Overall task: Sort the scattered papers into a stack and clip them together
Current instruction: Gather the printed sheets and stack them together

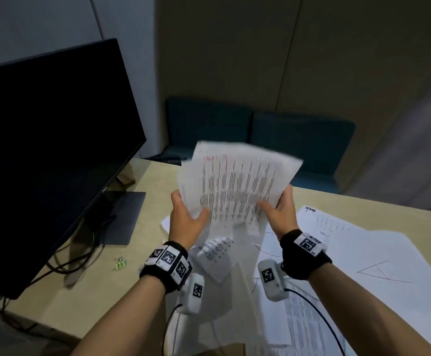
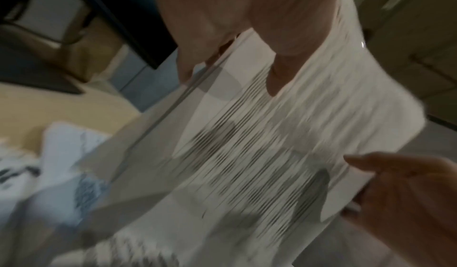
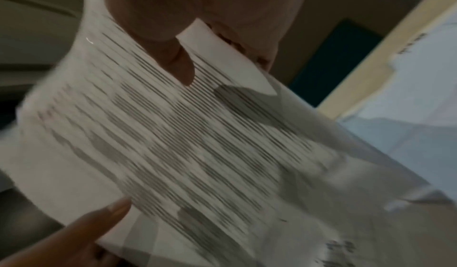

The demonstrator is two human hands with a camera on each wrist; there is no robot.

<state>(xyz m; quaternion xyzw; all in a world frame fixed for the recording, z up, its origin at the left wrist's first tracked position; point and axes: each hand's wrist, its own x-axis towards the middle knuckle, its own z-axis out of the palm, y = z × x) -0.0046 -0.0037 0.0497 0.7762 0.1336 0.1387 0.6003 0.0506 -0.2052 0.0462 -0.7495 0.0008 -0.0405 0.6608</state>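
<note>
A loose bunch of printed sheets (image 1: pixel 237 183) is held up above the desk, blurred and fanned unevenly. My left hand (image 1: pixel 187 218) grips its left edge, thumb on the front. My right hand (image 1: pixel 277 208) grips the right edge, thumb on the printed face. In the left wrist view the thumb (image 2: pixel 277 79) presses on the sheets (image 2: pixel 259 154). From the right wrist camera, the thumb (image 3: pixel 183 68) lies on the same sheets (image 3: pixel 185 138). More papers (image 1: pixel 350 255) lie scattered on the desk below. A green binder clip (image 1: pixel 120 262) lies left of my left wrist.
A dark monitor (image 1: pixel 50 150) on its stand fills the left side, with cables trailing beneath it. The beige desk (image 1: pixel 81 291) ends at a far edge, and a teal sofa (image 1: pixel 286 134) stands behind. Cables run from both wrist cameras over the papers.
</note>
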